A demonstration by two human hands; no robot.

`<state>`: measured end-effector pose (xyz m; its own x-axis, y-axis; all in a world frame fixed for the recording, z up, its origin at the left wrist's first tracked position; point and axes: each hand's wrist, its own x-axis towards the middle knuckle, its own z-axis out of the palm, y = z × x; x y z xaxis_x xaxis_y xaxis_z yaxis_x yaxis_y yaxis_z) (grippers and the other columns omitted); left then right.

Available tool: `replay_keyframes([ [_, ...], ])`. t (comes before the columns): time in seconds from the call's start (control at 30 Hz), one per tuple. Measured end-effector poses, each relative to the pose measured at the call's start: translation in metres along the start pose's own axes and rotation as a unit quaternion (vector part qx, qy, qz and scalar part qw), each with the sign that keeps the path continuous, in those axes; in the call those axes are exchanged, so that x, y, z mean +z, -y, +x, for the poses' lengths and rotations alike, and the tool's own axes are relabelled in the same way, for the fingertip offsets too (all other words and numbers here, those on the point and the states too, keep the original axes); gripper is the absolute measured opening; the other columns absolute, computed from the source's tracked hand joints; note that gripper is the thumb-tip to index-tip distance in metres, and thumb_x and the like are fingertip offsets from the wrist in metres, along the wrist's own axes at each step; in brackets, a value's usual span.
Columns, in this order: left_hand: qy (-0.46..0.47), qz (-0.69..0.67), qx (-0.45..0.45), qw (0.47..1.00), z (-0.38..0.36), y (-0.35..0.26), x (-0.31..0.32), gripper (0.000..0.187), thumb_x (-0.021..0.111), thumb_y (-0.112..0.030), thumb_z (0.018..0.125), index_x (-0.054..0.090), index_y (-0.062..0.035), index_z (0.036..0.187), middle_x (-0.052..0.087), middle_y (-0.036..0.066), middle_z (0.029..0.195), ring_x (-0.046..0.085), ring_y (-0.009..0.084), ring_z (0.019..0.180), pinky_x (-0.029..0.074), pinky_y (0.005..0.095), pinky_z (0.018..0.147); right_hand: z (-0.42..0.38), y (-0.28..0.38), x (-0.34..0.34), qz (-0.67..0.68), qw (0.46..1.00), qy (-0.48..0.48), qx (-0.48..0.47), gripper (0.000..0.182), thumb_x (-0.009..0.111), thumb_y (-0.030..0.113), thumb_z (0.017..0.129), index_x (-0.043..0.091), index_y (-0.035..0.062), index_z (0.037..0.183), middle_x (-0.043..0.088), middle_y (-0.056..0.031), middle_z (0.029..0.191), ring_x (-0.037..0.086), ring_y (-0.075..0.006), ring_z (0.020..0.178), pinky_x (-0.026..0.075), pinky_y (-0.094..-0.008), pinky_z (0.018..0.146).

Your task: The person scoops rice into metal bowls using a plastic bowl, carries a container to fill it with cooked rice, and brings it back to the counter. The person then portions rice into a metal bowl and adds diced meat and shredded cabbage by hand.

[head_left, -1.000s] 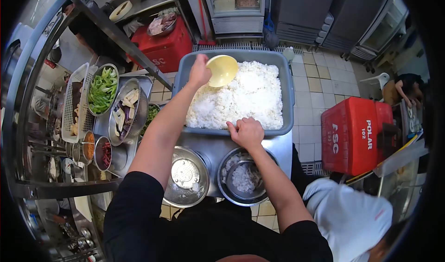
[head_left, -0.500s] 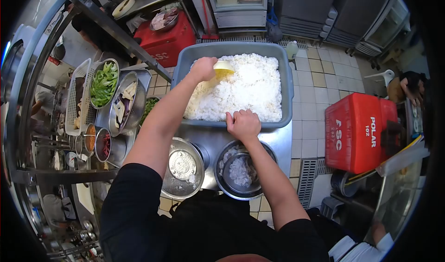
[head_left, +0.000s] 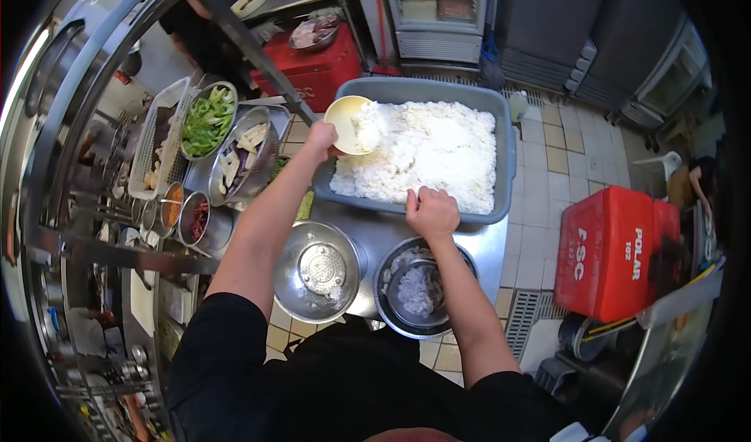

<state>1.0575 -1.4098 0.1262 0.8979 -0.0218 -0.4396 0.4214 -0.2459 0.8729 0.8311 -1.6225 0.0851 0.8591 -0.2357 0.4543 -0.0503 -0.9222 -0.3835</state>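
Observation:
My left hand (head_left: pixel 321 140) grips a round yellow bowl (head_left: pixel 339 127) at its lower left edge. The bowl is tilted above the tub's left end, with a clump of white rice on its right side. Cooked-looking white rice (head_left: pixel 438 149) fills much of the large grey tub (head_left: pixel 422 90). At the tub's near wall, my right hand (head_left: pixel 434 213) has its fingers curled over the rim. Below my arms are a metal colander (head_left: pixel 288 274) with some rice grains and a metal bowl (head_left: pixel 383 289) holding pale, translucent pieces.
On the left stand bowls of green pepper strips (head_left: pixel 210 121) and sliced eggplant (head_left: pixel 235 160), beside a metal shelf frame (head_left: pixel 242 31). A red cooler (head_left: pixel 602 254) sits on the tiled floor to the right. Other people are at the far left and right.
My left hand has raised the yellow bowl out of the rice and tipped its opening into view, with rice inside. My right hand stays at the rim. The whole view has shifted.

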Motion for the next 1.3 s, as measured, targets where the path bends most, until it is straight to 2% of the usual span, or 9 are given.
replay_keyframes([
  [0.27, 0.091, -0.391, -0.097, 0.911, -0.102, 0.016, 0.009, 0.057, 0.044, 0.008, 0.072, 0.043, 0.0009, 0.128, 0.052, 0.023, 0.124, 0.054, 0.0424, 0.114, 0.057, 0.0552, 0.08, 0.006, 0.016, -0.025, 0.142, 0.971, 0.07, 0.177, 0.025, 0.052, 0.033, 0.094, 0.063, 0.0114, 0.099, 0.063, -0.0103, 0.069, 0.061, -0.0313, 0.063, 0.048, -0.0424, 0.063],
  [0.37, 0.173, -0.445, -0.086, 0.874, -0.149, 0.039, 0.009, 0.057, 0.045, 0.005, 0.074, 0.039, 0.0043, 0.131, 0.052, 0.022, 0.125, 0.058, 0.0404, 0.111, 0.057, 0.0521, 0.083, 0.009, 0.019, -0.042, 0.458, 0.879, -0.015, 0.136, 0.042, 0.048, 0.018, 0.097, 0.042, 0.0028, 0.135, 0.049, -0.0098, 0.13, 0.046, -0.0198, 0.114, 0.04, -0.0328, 0.093],
  [0.5, 0.14, -0.438, -0.104, 0.882, -0.243, 0.045, -0.018, 0.053, 0.05, 0.004, 0.074, 0.044, 0.0054, 0.126, 0.059, 0.019, 0.111, 0.064, 0.0351, 0.099, 0.059, 0.0472, 0.076, -0.007, 0.103, -0.107, 0.54, 0.839, 0.029, 0.064, 0.063, 0.033, 0.045, 0.099, 0.027, 0.0054, 0.147, 0.033, -0.0132, 0.15, 0.032, -0.0295, 0.136, 0.026, -0.0436, 0.111],
  [0.67, 0.162, -0.314, -0.01, 0.935, -0.334, 0.096, -0.107, 0.064, 0.052, 0.003, 0.074, 0.045, -0.0113, 0.135, 0.062, 0.008, 0.106, 0.065, 0.0175, 0.084, 0.054, 0.0272, 0.057, -0.081, 0.223, -0.146, 0.544, 0.837, 0.061, 0.006, 0.067, 0.026, 0.049, 0.101, 0.028, -0.0001, 0.145, 0.033, -0.0188, 0.148, 0.031, -0.0308, 0.137, 0.023, -0.0438, 0.114],
  [0.83, 0.119, -0.388, -0.018, 0.914, -0.425, 0.161, -0.247, 0.068, 0.054, 0.001, 0.074, 0.041, -0.0151, 0.139, 0.06, 0.005, 0.109, 0.061, 0.0161, 0.091, 0.052, 0.0283, 0.062, -0.166, 0.362, -0.128, 0.654, 0.737, 0.169, -0.031, 0.068, 0.038, 0.047, 0.098, 0.026, -0.0002, 0.145, 0.034, -0.0181, 0.146, 0.033, -0.0315, 0.135, 0.024, -0.0423, 0.113],
  [0.93, 0.043, -0.398, -0.018, 0.916, -0.46, 0.205, -0.343, 0.07, 0.047, 0.005, 0.077, 0.034, -0.0144, 0.143, 0.055, 0.014, 0.124, 0.061, 0.0273, 0.108, 0.058, 0.0425, 0.075, -0.198, 0.452, -0.109, 0.568, 0.783, 0.245, -0.059, 0.07, 0.053, 0.032, 0.091, 0.024, -0.0026, 0.145, 0.033, -0.0209, 0.143, 0.035, -0.0336, 0.133, 0.029, -0.0424, 0.11],
  [0.97, 0.026, -0.429, -0.004, 0.903, -0.465, 0.227, -0.371, 0.073, 0.053, 0.0, 0.076, 0.032, -0.0157, 0.144, 0.053, 0.009, 0.126, 0.058, 0.0218, 0.111, 0.057, 0.0363, 0.077, -0.205, 0.475, -0.093, 0.548, 0.786, 0.273, -0.086, 0.07, 0.058, 0.017, 0.085, 0.026, -0.0029, 0.144, 0.035, -0.0201, 0.142, 0.035, -0.0326, 0.132, 0.029, -0.0413, 0.109],
  [1.07, -0.104, -0.431, 0.04, 0.895, -0.488, 0.265, -0.452, 0.068, 0.054, -0.003, 0.078, 0.028, -0.0081, 0.141, 0.053, 0.012, 0.119, 0.059, 0.023, 0.102, 0.057, 0.0355, 0.071, -0.222, 0.566, -0.073, 0.314, 0.871, 0.301, -0.229, 0.084, 0.077, 0.024, 0.073, 0.033, -0.0068, 0.137, 0.041, -0.0254, 0.132, 0.041, -0.0406, 0.123, 0.033, -0.0466, 0.105],
  [1.3, -0.302, -0.441, 0.039, 0.844, -0.49, 0.318, -0.612, 0.049, 0.057, -0.022, 0.092, 0.033, -0.0097, 0.134, 0.055, 0.012, 0.118, 0.063, 0.0227, 0.097, 0.058, 0.0345, 0.065, -0.249, 0.76, 0.032, 0.236, 0.835, 0.307, -0.39, 0.088, 0.082, 0.035, 0.066, 0.041, -0.008, 0.131, 0.049, -0.025, 0.119, 0.051, -0.0415, 0.11, 0.044, -0.046, 0.093],
])
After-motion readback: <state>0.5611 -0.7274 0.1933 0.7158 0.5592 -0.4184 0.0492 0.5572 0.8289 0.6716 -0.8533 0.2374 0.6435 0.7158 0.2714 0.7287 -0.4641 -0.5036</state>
